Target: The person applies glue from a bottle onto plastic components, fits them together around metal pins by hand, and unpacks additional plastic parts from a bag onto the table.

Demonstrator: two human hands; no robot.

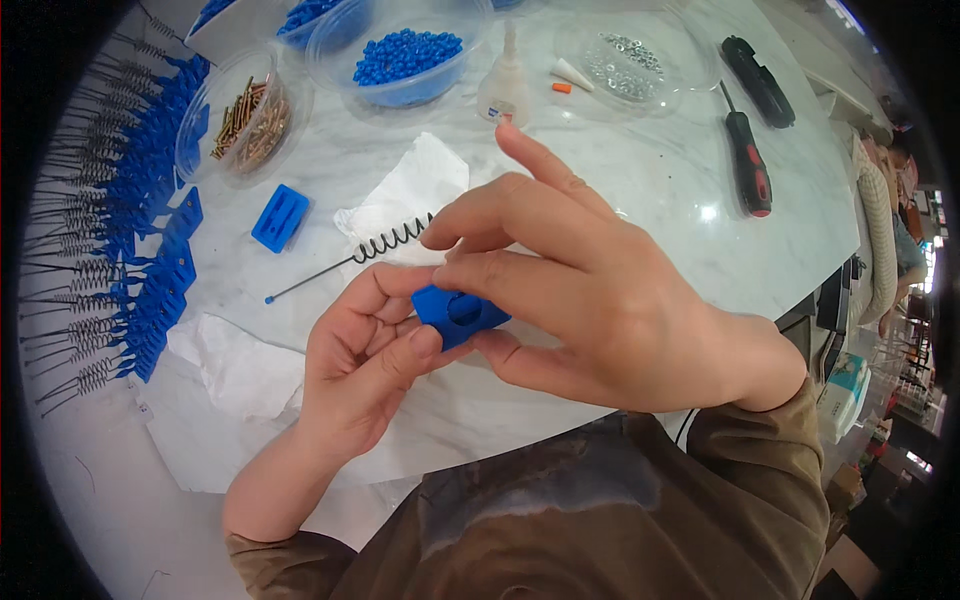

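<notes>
Close in front of me, my left hand (pixel 365 355) grips a small blue plastic block (pixel 462 312) between thumb and fingers. A dark rounded opening shows in the block's upper face. My right hand (pixel 590 285) reaches over it from the right, with fingertips against the block's far edge and the thumb near its right end; the little finger is lifted. Any small piece between these fingertips is hidden. A black coil spring (pixel 385 243) with a long straight end tipped in blue lies beyond the hands, partly covered by my right fingers. Another slotted blue block (pixel 281 218) rests left of it.
Clear tubs hold brass-coloured screws (pixel 250 125), blue beads (pixel 408 60) and metal washers (pixel 628 68). A small glue bottle (pixel 507 85) stands between tubs. White paper (pixel 240 365) lies at left, a screwdriver (pixel 748 165) at right. Rows of blue pieces with springs (pixel 160 270) line the left edge.
</notes>
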